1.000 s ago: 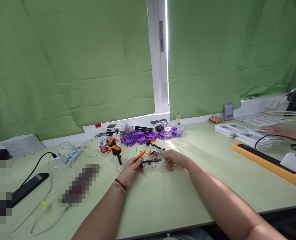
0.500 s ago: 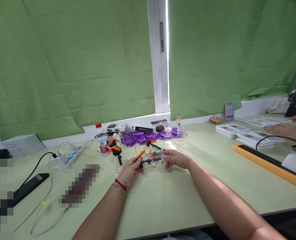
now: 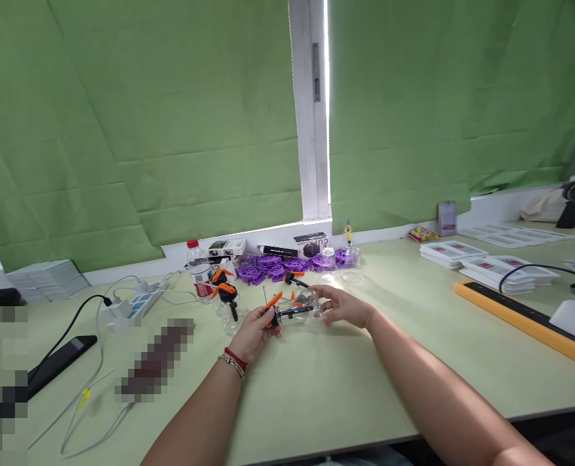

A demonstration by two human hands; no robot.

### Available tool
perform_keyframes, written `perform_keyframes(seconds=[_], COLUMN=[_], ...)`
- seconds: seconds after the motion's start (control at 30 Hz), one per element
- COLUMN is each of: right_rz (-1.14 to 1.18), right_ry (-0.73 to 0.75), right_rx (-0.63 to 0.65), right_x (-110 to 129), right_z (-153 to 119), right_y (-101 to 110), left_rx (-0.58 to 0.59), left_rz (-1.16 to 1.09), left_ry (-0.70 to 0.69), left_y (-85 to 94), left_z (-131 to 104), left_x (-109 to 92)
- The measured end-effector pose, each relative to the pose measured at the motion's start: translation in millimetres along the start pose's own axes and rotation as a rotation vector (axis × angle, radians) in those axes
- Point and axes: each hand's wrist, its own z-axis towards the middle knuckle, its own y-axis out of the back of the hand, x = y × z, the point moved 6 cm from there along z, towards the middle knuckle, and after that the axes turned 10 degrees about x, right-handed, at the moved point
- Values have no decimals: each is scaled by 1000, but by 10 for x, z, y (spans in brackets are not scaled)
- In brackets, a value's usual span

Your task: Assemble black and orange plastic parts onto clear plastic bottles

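A clear bottle [image 3: 299, 316] lies sideways between my hands, with a black stem inside it and an orange-and-black top on its left end. My left hand [image 3: 259, 328] is closed round that top. At the bottle's right end, my right hand [image 3: 338, 307] grips the clear base with curled fingers. Just left of my left hand stands another clear bottle [image 3: 229, 316] with an orange-and-black top. Behind the held bottle lies a loose black stem piece [image 3: 295, 280], and beyond it several purple plastic parts [image 3: 270, 266].
A red-capped bottle [image 3: 200, 275] and small boxes stand at the back. Cables, a power strip [image 3: 144, 303] and a black phone [image 3: 61, 367] lie on the left. Card stacks [image 3: 500, 268] and an orange-edged bar [image 3: 520, 318] are at right, with a person's fingers at the far right edge.
My right hand's fingers have shifted slightly on the bottle's base. The other person's hands at the far right have drawn back, mostly out of view.
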Motion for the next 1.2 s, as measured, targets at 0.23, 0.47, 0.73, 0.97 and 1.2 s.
perform_keyframes(seconds=[0.23,0.47,0.73,0.97,1.2], right_rz=[-4,-9,-46,-49,4], right_ry=[-93,-26,-35,-91,-87], right_rx=[35,-17,6,22,36], right_x=[-79,-8,2,-25,-5], right_z=[43,16,25,34,57], right_y=[-40,-24,-42,-62,-72], left_rx=[4,-11,-2,-24,-20], left_rz=[-2,-3,0,30,76], left_ry=[17,3,21,40,40], left_y=[-54,-35,-21,-32,-14], left_z=[-26,-14,-22,-32,-14], left_x=[-27,-40,-3,-18,-18])
